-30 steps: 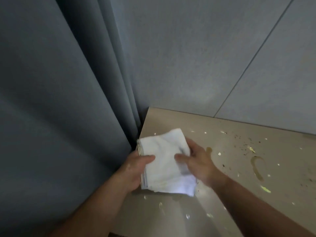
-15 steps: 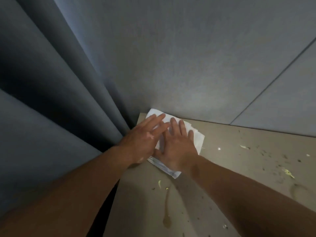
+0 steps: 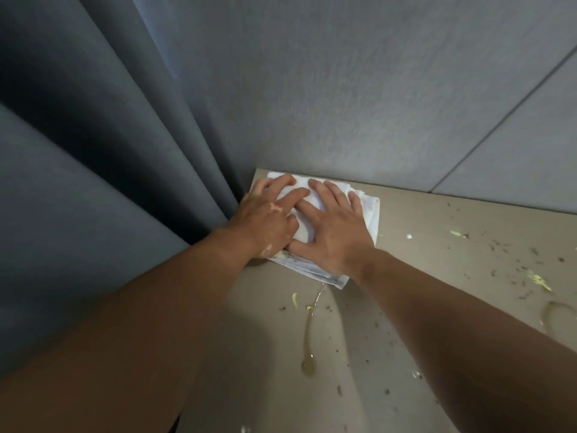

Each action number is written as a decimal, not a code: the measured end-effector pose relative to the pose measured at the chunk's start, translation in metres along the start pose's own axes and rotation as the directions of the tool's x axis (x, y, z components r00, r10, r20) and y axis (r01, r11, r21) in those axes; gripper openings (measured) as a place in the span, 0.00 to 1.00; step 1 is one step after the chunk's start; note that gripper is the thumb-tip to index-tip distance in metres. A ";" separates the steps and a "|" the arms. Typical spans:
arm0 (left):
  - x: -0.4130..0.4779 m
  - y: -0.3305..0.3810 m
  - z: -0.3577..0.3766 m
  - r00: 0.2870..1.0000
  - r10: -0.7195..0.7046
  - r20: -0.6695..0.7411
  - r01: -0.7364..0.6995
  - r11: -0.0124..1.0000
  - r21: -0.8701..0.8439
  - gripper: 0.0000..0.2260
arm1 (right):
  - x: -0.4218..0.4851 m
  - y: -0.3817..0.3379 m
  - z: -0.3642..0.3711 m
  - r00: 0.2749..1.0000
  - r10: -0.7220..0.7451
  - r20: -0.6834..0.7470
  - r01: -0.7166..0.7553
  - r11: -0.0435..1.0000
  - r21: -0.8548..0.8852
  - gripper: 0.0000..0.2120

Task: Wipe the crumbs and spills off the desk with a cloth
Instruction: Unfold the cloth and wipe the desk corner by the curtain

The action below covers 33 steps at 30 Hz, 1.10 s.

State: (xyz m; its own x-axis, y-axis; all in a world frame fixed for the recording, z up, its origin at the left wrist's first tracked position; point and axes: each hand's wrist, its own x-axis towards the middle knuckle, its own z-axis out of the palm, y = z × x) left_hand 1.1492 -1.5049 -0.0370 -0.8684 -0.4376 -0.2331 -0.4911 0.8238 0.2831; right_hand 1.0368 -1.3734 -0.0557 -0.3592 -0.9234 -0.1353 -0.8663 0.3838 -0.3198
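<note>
A folded white cloth (image 3: 370, 211) lies flat in the far left corner of the beige desk (image 3: 421, 245), up against the wall. My left hand (image 3: 268, 217) presses down on its left part with fingers spread. Beside it, my right hand (image 3: 334, 232) lies palm-down on the right part, and the two hands touch. A yellowish liquid streak (image 3: 309, 335) runs from the cloth's near edge toward me. Dark and pale green crumbs (image 3: 537, 279) are scattered over the right side. A clear puddle (image 3: 559, 314) sits at the far right.
A grey curtain (image 3: 93, 151) hangs in folds along the desk's left edge. A grey panelled wall (image 3: 343, 89) closes off the back. Small droplets (image 3: 416, 375) lie near my right forearm.
A second ago both hands held the cloth lifted above the desk. Since then they laid it flat in the far left corner and now press on it; my view has tilted closer.
</note>
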 end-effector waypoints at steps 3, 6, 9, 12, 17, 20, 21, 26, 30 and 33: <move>-0.036 0.002 0.012 1.000 0.005 -0.012 -0.005 1.000 0.021 0.23 | -0.028 -0.013 0.004 0.998 -0.049 0.036 0.049 0.999 0.011 0.43; -0.088 0.005 0.032 0.999 0.006 -0.039 -0.005 0.999 0.044 0.24 | -0.068 -0.033 0.015 0.991 -0.103 0.081 0.102 0.995 0.015 0.41; -0.148 0.017 0.053 0.998 -0.020 -0.062 0.024 0.996 0.080 0.24 | -0.118 -0.055 0.028 0.984 -0.150 0.099 0.147 0.988 0.040 0.37; -0.206 0.036 0.081 0.978 -0.061 -0.200 0.062 0.998 -0.001 0.23 | -0.168 -0.068 0.048 0.972 -0.206 0.113 0.199 0.977 0.073 0.37; -0.195 0.031 0.083 0.995 0.001 -0.097 0.010 0.993 0.118 0.26 | -0.163 -0.060 0.049 0.971 -0.234 0.042 0.233 0.972 0.037 0.37; -0.123 0.014 0.055 0.993 -0.014 -0.119 0.033 0.987 0.155 0.25 | -0.093 -0.039 0.029 0.981 -0.172 0.094 0.173 0.985 0.003 0.39; -0.097 0.009 0.044 0.993 -0.021 -0.119 0.040 0.987 0.158 0.24 | -0.066 -0.031 0.024 0.985 -0.155 0.080 0.157 0.987 -0.023 0.40; -0.028 -0.021 0.013 0.998 -0.025 -0.053 0.033 0.985 0.171 0.25 | 0.008 -0.014 0.014 0.992 -0.114 0.051 0.119 0.989 -0.091 0.42; -0.051 -0.020 0.023 0.998 -0.059 0.000 0.059 0.994 0.091 0.28 | -0.007 -0.023 0.013 0.992 -0.115 0.052 0.118 0.991 -0.058 0.44; -0.089 -0.015 0.034 0.997 -0.073 0.033 0.071 0.994 0.081 0.29 | -0.040 -0.041 0.023 0.989 -0.137 0.056 0.140 0.988 -0.058 0.44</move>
State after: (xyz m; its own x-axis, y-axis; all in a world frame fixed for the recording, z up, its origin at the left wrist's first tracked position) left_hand 1.2365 -1.4666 -0.0518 -0.8273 -0.4848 -0.2838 -0.5441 0.8172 0.1900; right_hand 1.0943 -1.3524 -0.0591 -0.2175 -0.9657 -0.1422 -0.9266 0.2500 -0.2808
